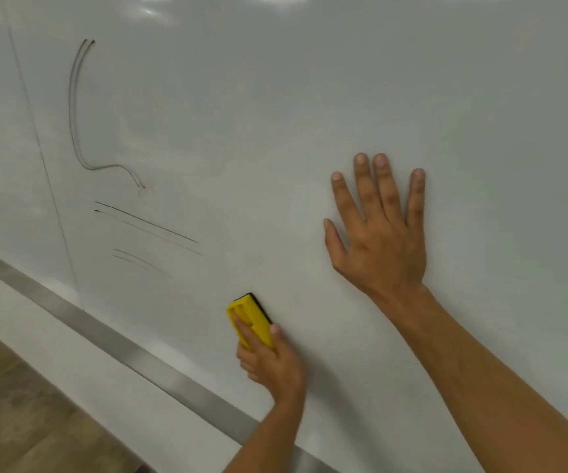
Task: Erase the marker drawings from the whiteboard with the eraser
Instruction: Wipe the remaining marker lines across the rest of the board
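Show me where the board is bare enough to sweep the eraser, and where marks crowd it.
Bare: the wide stretch of whiteboard above and between both hands, and right of the right hand, which is pressed flat. Crowded: up-left of the eraser in the left hand, with the curved double line and straight strokes.

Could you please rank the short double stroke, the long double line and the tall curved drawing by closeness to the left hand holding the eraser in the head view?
From the left hand:
1. Short double stroke, up-left, lowest mark.
2. Long double line, just above it.
3. Tall curved drawing, highest, far left.
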`<state>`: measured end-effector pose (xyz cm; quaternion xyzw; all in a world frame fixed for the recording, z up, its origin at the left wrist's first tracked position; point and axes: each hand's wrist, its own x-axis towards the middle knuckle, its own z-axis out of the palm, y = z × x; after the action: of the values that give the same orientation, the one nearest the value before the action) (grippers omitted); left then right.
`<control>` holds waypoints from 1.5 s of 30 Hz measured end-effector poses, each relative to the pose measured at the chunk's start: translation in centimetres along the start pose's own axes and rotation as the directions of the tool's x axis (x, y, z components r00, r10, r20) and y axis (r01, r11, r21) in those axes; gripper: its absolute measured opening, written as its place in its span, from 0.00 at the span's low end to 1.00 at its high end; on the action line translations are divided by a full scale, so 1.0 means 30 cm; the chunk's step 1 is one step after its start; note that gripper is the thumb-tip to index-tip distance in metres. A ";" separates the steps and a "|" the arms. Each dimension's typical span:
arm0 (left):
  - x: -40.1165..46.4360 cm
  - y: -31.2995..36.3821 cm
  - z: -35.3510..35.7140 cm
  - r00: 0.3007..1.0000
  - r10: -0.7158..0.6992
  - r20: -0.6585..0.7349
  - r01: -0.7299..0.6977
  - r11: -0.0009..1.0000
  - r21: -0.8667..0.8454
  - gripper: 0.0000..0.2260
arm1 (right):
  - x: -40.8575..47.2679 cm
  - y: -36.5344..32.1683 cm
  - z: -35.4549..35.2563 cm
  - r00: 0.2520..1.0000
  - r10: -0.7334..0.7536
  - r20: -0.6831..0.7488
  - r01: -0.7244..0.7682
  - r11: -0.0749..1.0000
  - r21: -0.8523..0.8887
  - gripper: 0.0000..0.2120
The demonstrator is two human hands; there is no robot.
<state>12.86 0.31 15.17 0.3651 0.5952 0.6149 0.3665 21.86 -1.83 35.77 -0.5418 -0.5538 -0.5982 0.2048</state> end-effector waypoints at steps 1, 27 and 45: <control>0.025 -0.008 -0.002 0.999 -0.038 -0.008 0.037 0.999 -0.021 0.30 | 0.000 -0.004 0.002 1.000 -0.003 0.008 0.003 1.000 -0.006 0.28; 0.387 0.206 -0.094 0.937 0.347 -0.046 -0.342 0.934 0.101 0.30 | -0.002 -0.010 0.006 0.997 0.028 -0.065 -0.026 0.999 0.037 0.25; 0.681 0.211 -0.171 0.742 0.671 0.004 -0.668 0.738 0.098 0.30 | 0.153 -0.322 0.123 0.993 0.041 -0.113 -0.024 0.989 0.147 0.20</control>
<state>-1.29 15.87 21.63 0.5613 0.4579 0.6829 0.0943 13.74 5.98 34.78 -0.4988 -0.5742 -0.5832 0.2854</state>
